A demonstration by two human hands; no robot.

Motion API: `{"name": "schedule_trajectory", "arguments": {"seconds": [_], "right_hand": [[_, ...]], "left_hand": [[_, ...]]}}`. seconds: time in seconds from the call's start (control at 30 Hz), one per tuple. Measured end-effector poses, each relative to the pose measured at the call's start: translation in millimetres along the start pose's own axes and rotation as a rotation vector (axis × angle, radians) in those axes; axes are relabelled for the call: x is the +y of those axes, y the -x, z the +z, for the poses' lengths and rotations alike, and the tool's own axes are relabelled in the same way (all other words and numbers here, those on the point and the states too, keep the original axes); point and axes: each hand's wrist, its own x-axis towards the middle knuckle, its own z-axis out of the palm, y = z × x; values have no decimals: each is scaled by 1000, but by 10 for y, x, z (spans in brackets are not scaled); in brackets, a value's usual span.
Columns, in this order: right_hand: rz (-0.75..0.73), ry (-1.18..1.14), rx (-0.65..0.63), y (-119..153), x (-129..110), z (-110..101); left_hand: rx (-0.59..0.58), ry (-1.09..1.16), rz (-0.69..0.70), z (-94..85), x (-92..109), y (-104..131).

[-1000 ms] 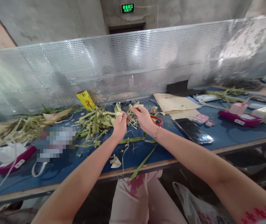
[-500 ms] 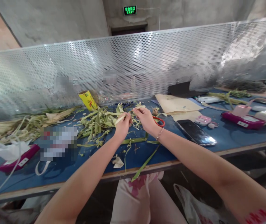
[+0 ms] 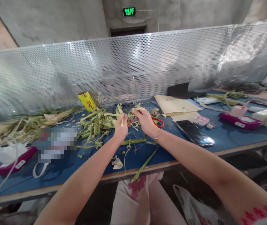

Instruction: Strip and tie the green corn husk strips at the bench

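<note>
My left hand (image 3: 121, 127) is closed on a pale green plant strip (image 3: 122, 121), which shows along the thumb. Close beside it, my right hand (image 3: 143, 118) pinches thin leafy plant pieces between thumb and fingers; their exact ends are hard to make out. A pile of green and pale plant scraps (image 3: 98, 125) lies on the blue table just left of the hands. Red-handled scissors (image 3: 159, 122) rest by my right wrist, their blades hidden. Long green leaf strips (image 3: 145, 165) lie below the hands, one hanging over the table's front edge.
A black phone (image 3: 195, 132), a pink case (image 3: 201, 121) and brown paper sheets (image 3: 176, 104) lie to the right. Purple power strips (image 3: 239, 121) with cables sit at both sides. A yellow tube (image 3: 86, 101) leans near the perforated metal screen (image 3: 166, 62) at the back.
The pale strip at my left hand now sits more upright, and that hand has turned slightly. My right hand stays pinched nearby. The whole view has shifted a little.
</note>
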Motion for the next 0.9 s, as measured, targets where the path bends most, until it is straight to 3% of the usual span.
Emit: {"name": "schedule_trajectory", "arguments": {"seconds": [0.13, 0.3, 0.9], "right_hand": [[-37, 79, -5, -24, 11, -31], [-64, 125, -51, -15, -16, -32], [73, -162, -48, 12, -72, 22]], "left_hand": [[-88, 117, -9, -14, 16, -3], [-54, 99, -50, -21, 29, -22], [-78, 224, -226, -50, 201, -25]]}}
